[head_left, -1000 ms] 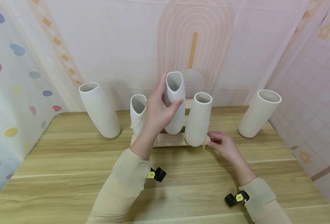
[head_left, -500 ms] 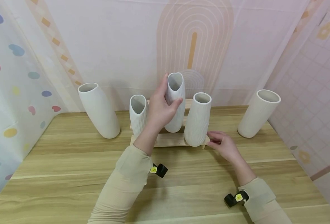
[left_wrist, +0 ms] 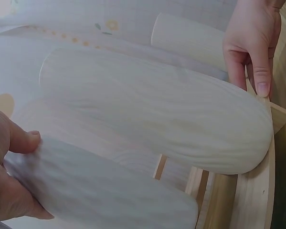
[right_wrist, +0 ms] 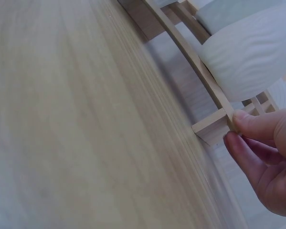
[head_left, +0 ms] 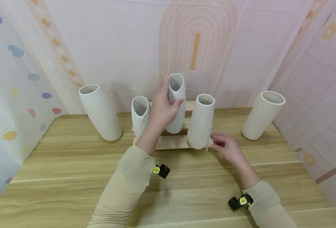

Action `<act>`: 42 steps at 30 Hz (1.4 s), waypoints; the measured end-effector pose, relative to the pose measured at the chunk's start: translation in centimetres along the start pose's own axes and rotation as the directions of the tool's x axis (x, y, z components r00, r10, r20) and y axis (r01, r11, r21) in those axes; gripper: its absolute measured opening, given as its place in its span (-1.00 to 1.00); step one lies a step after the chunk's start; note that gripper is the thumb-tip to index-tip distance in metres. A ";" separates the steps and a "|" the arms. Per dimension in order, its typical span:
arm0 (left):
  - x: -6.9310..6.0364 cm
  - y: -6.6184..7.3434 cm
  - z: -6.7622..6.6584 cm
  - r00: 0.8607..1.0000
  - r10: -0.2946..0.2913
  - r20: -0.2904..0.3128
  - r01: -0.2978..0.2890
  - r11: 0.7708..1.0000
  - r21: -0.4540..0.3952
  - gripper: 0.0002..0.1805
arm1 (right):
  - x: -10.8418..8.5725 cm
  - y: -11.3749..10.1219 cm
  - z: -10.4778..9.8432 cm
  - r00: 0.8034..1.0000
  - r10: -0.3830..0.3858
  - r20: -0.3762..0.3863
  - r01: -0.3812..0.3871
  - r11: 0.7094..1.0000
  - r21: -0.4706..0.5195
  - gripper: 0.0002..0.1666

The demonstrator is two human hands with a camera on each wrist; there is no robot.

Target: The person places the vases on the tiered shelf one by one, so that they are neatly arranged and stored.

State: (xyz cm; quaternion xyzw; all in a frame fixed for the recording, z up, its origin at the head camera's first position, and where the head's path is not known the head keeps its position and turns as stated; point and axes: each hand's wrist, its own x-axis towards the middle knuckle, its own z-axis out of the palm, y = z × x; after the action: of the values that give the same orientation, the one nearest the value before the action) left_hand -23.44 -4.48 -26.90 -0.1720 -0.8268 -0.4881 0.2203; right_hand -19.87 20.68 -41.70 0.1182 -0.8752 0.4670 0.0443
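Note:
My left hand (head_left: 164, 110) grips a white vase (head_left: 177, 107) with a heart-shaped mouth, thumb on its near side, over the middle of a stepped wooden rack (head_left: 172, 142). Whether the vase's base touches the rack I cannot tell. With thumb and fingers my right hand (right_wrist: 264, 152) pinches the front right corner of the rack. Close to that corner, a tapered white vase (head_left: 201, 122) with wavy ridges stands on the front step. A dimpled white vase (head_left: 140, 117) with a heart-shaped mouth stands on the rack's left side, partly hidden by my left forearm.
On the wooden table (head_left: 56, 177), a smooth tall white vase (head_left: 100, 112) stands left of the rack. Another white vase (head_left: 263, 115) stands to its right. Behind the table hangs a patterned cloth backdrop (head_left: 116, 47). Each wrist wears a small black camera.
The left hand and its vase have shifted slightly back, then a little to the left. My right hand has kept its place on the rack.

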 end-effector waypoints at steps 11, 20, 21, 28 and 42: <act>0.7 -0.3 0.0 1.000 -0.027 -0.015 0.028 0.999 0.033 -0.07 | 0.1 0.0 0.1 1.000 0.003 0.000 -0.003 1.000 0.006 -0.53; 0.9 -0.3 -0.1 0.999 -0.038 -0.005 0.038 0.996 0.077 -0.08 | 0.2 0.1 0.1 1.000 0.005 -0.002 -0.005 1.000 0.000 -0.53; 0.9 -0.3 -0.1 0.999 -0.037 -0.002 0.037 0.996 0.081 -0.08 | 0.2 0.1 0.1 1.000 0.004 -0.001 -0.004 1.000 0.000 -0.53; 1.0 -0.3 -0.1 0.999 -0.047 -0.011 0.048 0.994 0.094 -0.08 | 0.3 0.3 0.1 1.000 0.012 -0.005 -0.012 1.000 0.005 -0.52; 1.0 -0.3 0.2 0.999 -0.043 -0.022 0.045 0.994 0.099 -0.08 | 0.4 0.2 0.1 1.000 0.007 0.002 -0.007 1.000 0.006 -0.53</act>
State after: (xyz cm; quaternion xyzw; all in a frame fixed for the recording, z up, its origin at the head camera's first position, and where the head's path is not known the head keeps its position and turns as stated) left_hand -24.48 -4.39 -26.69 -0.1378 -0.8514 -0.4527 0.2261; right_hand -20.29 20.59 -41.84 0.1160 -0.8742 0.4697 0.0414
